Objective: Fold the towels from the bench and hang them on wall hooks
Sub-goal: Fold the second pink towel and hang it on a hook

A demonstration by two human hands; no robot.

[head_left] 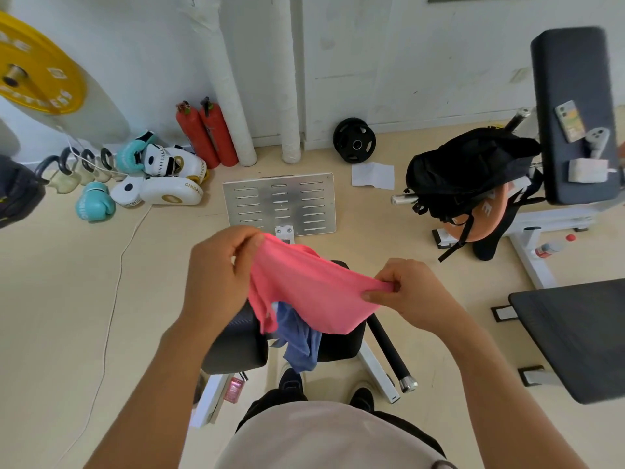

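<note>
We hold the pink towel (304,289) stretched at frame centre above the tabletop (236,346), our left hand (223,269) pinching its nine-o'clock corner and our right hand (402,292) its three-o'clock edge. It looks unfolded as yet. A blue towel (301,340) waits crumpled at six o'clock beneath it; no hooks show.

Pink towel (304,286) held aloft; blue towel (299,340) drapes bench (236,346)
</note>
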